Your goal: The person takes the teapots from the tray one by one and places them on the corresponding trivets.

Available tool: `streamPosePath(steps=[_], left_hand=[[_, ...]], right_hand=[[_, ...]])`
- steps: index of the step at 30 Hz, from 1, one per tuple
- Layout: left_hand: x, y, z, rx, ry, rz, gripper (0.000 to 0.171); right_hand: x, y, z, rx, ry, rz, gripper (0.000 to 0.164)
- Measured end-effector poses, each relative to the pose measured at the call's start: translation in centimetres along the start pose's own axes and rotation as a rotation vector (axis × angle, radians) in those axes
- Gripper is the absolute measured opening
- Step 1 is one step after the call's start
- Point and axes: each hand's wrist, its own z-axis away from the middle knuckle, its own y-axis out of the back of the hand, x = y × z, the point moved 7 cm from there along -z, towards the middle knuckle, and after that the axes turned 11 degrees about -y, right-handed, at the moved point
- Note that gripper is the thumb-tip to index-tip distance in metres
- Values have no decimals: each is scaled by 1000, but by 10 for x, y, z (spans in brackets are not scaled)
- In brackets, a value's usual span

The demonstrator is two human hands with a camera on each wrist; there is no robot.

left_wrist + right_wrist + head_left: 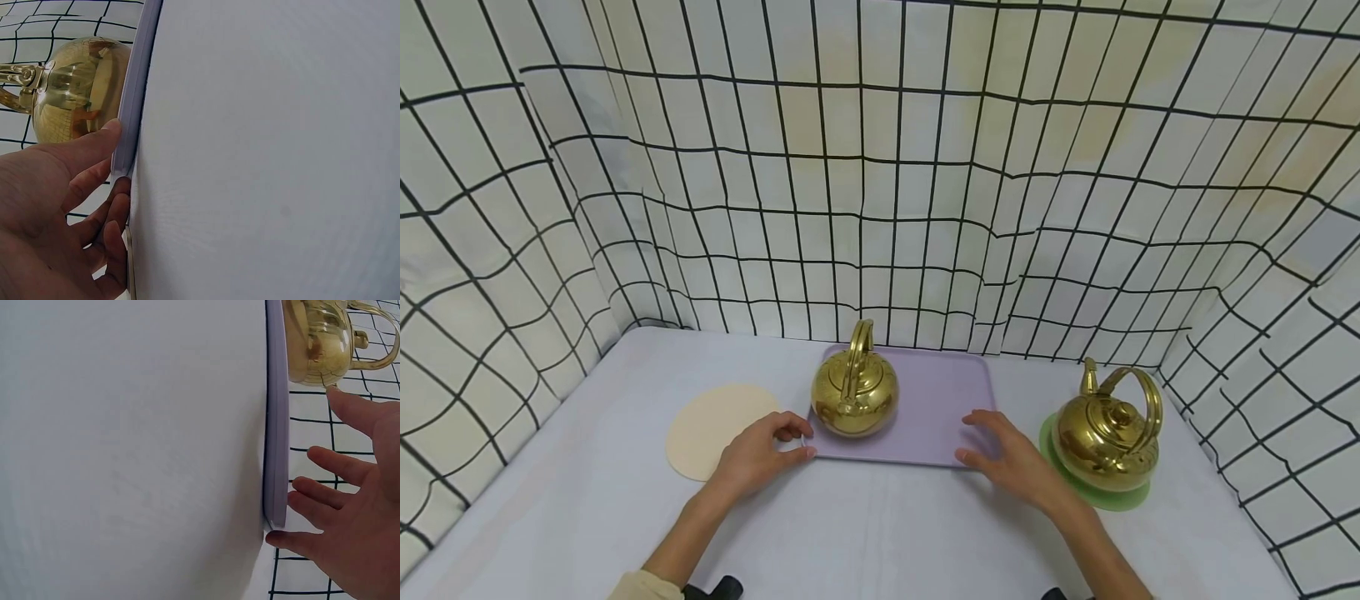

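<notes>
A lavender tray (936, 400) lies on the white table. On its left half stands a shiny brass teapot (855, 393), its arched handle upright. My left hand (760, 454) is at the tray's near left corner. Its thumb (111, 128) lies against the rim and its other fingers curl round the left side. At the right end, my right hand (1011, 458) holds nothing; its fingers are spread, with the fingertips (300, 484) close by the rim in the right wrist view. A second brass teapot (1105, 437) sits on a green round mat (1116, 498), right of that hand.
A cream round mat (718, 425) lies on the table (857, 533) left of the tray, partly behind my left hand. White walls with a black grid (895, 167) enclose the back and both sides. The tray's far edge is close to the back wall.
</notes>
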Motion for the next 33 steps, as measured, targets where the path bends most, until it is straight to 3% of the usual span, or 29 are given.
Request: streamPosePath(steps=[19, 27, 33], left_hand=[[0, 0, -1, -4, -12, 5, 23], [-1, 5, -5, 4, -34, 85, 17], [-2, 12, -5, 52, -18, 116, 16]], right_hand=[[1, -9, 2, -51, -4, 55, 44], [0, -10, 4, -62, -19, 106, 38], [0, -10, 4, -63, -39, 125, 38]])
